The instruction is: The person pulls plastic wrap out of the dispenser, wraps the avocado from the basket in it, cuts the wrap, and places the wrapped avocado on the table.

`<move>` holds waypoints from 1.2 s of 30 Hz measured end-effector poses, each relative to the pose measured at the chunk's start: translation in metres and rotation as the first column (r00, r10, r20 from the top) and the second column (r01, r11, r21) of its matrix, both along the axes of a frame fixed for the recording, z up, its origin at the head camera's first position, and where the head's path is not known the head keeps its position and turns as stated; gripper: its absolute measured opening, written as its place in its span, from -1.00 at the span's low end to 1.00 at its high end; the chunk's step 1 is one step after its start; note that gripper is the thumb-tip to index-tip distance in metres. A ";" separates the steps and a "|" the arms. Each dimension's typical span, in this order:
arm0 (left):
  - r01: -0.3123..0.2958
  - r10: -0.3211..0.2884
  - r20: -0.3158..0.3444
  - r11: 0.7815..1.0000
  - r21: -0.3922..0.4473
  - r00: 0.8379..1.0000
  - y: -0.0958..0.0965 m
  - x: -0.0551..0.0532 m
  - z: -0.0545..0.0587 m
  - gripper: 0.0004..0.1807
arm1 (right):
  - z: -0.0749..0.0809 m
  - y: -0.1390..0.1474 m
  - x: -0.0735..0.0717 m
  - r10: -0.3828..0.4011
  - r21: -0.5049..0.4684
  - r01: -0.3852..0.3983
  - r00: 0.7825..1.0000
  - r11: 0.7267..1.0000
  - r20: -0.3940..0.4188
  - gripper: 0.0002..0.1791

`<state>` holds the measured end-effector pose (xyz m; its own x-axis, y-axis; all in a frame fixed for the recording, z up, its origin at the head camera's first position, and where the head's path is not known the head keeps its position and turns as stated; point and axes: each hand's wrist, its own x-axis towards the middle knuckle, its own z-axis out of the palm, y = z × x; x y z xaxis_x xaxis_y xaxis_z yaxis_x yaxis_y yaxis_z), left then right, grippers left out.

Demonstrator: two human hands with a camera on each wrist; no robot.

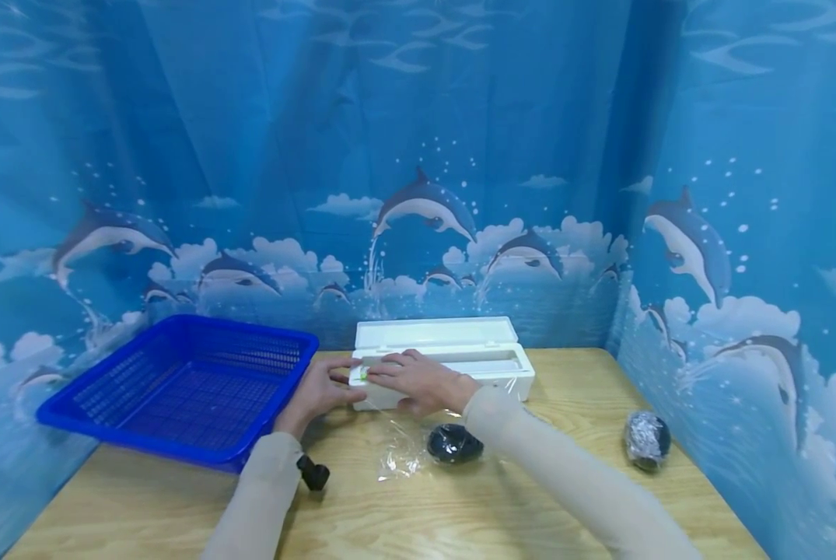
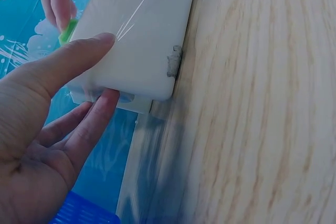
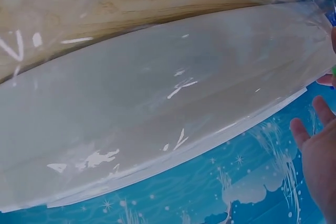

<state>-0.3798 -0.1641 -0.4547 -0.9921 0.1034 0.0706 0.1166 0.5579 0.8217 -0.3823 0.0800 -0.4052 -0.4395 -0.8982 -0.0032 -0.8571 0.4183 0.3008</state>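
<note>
A white cling film dispenser [image 1: 445, 389] lies with its lid [image 1: 435, 333] tipped back. My left hand [image 1: 320, 393] grips its left end; in the left wrist view the thumb lies on the front face and the fingers touch the end. My right hand [image 1: 421, 381] reaches over the top with fairly straight fingers, a fingertip touching the small green slider [image 2: 68, 31] near the left end. Clear cling film [image 1: 400, 455] hangs down the front to the table. Beside it, below my right wrist, rests a dark, shiny rounded object [image 1: 455, 443] whose kind I cannot tell.
A blue plastic basket [image 1: 159, 447] stands left of my left forearm. Near the table's right edge lies another dark object [image 1: 647, 441] wrapped in film. A blue dolphin-print curtain [image 1: 418, 140] hangs behind and on both sides of the wooden table [image 1: 564, 509].
</note>
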 end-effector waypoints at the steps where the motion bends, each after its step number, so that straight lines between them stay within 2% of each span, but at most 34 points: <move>1: -0.003 0.003 0.004 1.000 0.002 1.000 0.000 0.000 0.000 -0.34 | 0.000 0.001 0.000 0.003 0.002 -0.003 1.000 1.000 -0.003 -0.16; 5: -0.020 0.020 0.023 1.000 0.002 1.000 0.001 0.001 0.000 -0.34 | -0.001 0.002 -0.001 0.011 0.010 -0.011 1.000 1.000 -0.017 -0.17; 8: -0.012 0.012 0.016 1.000 -0.006 1.000 0.001 0.001 0.000 -0.34 | -0.001 -0.001 0.000 0.011 0.002 -0.011 1.000 1.000 -0.025 -0.18; 12: 0.038 -0.038 -0.011 0.998 -0.043 0.999 0.001 0.001 0.002 -0.34 | -0.001 -0.006 0.001 -0.013 0.005 0.013 1.000 1.000 -0.014 -0.16; 18: 0.077 -0.077 -0.001 0.995 -0.071 0.997 0.001 0.001 0.006 -0.36 | 0.001 -0.012 0.004 -0.033 0.013 0.034 0.998 0.999 -0.049 -0.17; 27: 0.070 -0.072 -0.014 0.993 -0.094 0.997 0.001 -0.003 0.009 -0.35 | 0.008 -0.007 0.004 -0.078 0.041 0.081 0.995 0.996 -0.063 -0.07; 36: 0.080 -0.081 -0.070 0.997 -0.018 0.994 0.001 -0.002 0.002 -0.36 | 0.007 0.013 0.002 -0.084 0.006 0.084 0.996 0.996 -0.011 -0.10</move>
